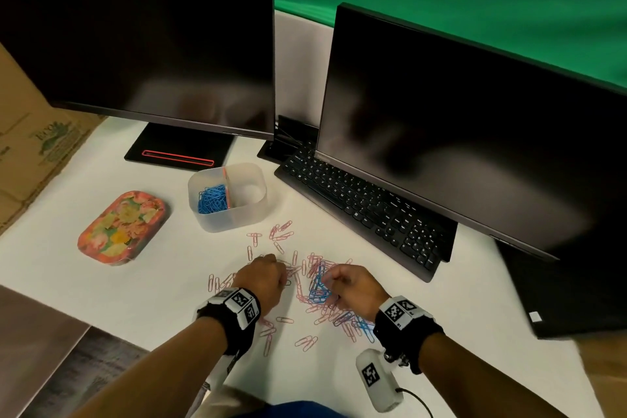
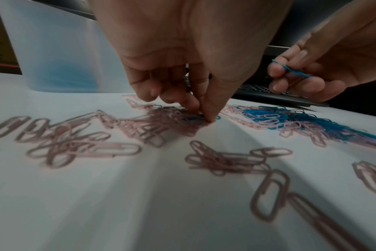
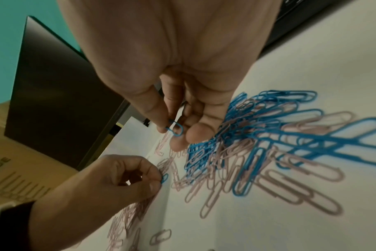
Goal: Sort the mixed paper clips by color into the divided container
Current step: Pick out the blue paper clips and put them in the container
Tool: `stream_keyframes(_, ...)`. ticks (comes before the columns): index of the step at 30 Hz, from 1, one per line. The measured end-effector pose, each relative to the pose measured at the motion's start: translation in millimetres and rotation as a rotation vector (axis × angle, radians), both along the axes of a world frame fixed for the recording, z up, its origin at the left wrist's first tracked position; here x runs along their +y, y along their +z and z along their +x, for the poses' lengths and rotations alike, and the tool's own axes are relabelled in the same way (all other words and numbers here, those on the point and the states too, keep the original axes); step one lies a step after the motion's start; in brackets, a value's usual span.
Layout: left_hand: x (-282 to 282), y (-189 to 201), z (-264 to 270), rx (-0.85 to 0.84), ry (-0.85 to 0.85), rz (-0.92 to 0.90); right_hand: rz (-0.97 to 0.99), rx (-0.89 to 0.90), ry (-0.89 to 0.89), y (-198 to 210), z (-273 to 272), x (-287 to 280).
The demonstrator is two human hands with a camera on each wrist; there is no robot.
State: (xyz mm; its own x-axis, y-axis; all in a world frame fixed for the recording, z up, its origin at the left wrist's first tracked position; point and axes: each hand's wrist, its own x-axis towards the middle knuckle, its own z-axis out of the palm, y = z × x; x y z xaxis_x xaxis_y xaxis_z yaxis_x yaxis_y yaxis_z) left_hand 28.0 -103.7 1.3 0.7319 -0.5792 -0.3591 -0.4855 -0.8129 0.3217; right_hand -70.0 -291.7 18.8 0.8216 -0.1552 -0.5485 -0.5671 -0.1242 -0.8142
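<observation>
A clear divided container stands on the white table; its left compartment holds blue paper clips and its right one looks empty. Mixed pink clips and blue clips lie scattered in front of it. My left hand is down in the pink clips, thumb and fingers pinching a blue clip at the table surface. My right hand, just above the blue heap, pinches another blue clip between thumb and forefinger; the same blue clip shows in the left wrist view.
A floral tin lies left of the container. A black keyboard and two dark monitors stand behind and to the right. A cardboard box borders the table's left side. A white tagged device hangs near my right wrist.
</observation>
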Motion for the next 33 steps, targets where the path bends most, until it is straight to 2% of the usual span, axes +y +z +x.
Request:
stream_keyframes(4,-0.5,-0.8,-0.2,-0.031,-0.022,0.05,0.045,0.01,-0.107,-0.9,-3.8,-9.4)
stream_keyframes(9,0.7,0.4,0.7,-0.04,-0.006,0.053,0.013,0.025,-0.138,0.3,-9.4,-16.0)
stream_keyframes(16,-7.1,6.4,3.9,-0.018,-0.071,0.187,0.098,0.042,-0.257,0.0,-8.6,-19.5)
stream_keyframes(19,-3.8,3.5,2.0,-0.034,-0.072,0.165,0.017,0.055,-0.283,0.9,-6.7,-21.6)
stream_keyframes(22,0.5,3.3,1.1,-0.068,-0.064,0.066,-0.033,0.059,-0.302,-0.4,-4.9,-24.3)
stream_keyframes(25,1.9,8.1,1.9,-0.06,-0.014,-0.118,-0.125,0.03,-0.251,-5.3,-3.2,-23.8)
stream_keyframes(27,1.3,13.2,2.2,-0.043,0.032,-0.214,-0.261,-0.005,-0.143,-6.8,-2.2,-21.5)
stream_keyframes(30,1.8,14.9,3.7,-0.02,0.092,-0.285,-0.423,-0.057,0.022,-4.7,-1.4,-12.9)
stream_keyframes(33,1.6,11.5,6.9,0.072,0.181,-0.344,-0.536,-0.069,0.176,-3.4,0.9,-5.0)
